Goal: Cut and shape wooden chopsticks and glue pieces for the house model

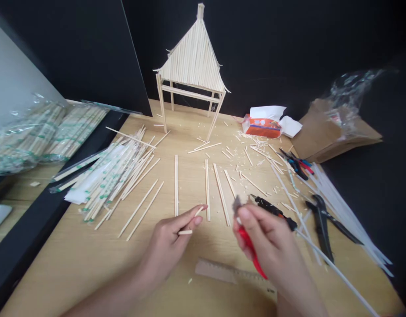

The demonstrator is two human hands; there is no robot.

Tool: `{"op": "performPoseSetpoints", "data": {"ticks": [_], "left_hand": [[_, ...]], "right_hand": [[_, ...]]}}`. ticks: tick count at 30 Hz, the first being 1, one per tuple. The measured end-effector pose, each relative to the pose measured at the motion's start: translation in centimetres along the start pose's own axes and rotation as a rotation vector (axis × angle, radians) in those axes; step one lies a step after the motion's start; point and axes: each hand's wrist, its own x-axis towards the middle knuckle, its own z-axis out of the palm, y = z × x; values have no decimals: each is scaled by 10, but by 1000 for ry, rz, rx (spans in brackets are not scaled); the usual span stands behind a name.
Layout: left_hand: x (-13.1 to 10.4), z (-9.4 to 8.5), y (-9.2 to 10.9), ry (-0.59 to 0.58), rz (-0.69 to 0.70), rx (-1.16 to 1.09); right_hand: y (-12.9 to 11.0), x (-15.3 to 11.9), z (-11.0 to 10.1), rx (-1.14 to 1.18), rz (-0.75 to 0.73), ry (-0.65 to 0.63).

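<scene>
Roof (192, 59) and posts (161, 104) stand assembled while loose sticks (221, 194) lie unjoined on the desk (90, 255), left hand (176, 233) pinching stick pieces (185, 232), right hand (265, 229) clasping a red-handled tool (250, 248).

Two hands (171, 233), one roofed model (194, 57)

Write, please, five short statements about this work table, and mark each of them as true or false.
1. The right hand holds a red-handled tool. True.
2. The left hand is empty. False: the left hand holds at least one pale stick.
3. The model with a sloping roof stands on legs. True.
4. The ruler lies behind the model. False: the ruler lies on the near side of the table, well in front of the model.
5. The brown paper bag is to the right of the orange box. True.
</scene>
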Motion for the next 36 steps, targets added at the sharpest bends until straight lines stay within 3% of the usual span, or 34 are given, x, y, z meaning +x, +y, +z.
{"op": "performPoseSetpoints", "data": {"ticks": [3,6,15,28,36], "left_hand": [[0,0,3,-75,-4,-3],[-4,-4,3,-157,21,-4],[-4,-13,3,-323,25,-4],[-3,-22,11,-406,86,74],[-6,-19,9,-299,165,102]], "right_hand": [[5,2,22,-120,-45,-213],[12,5,34,-175,-82,-283],[20,8,38,-168,-126,-428],[22,8,37,-198,-135,-451],[18,5,33,-218,-132,-356]]}}
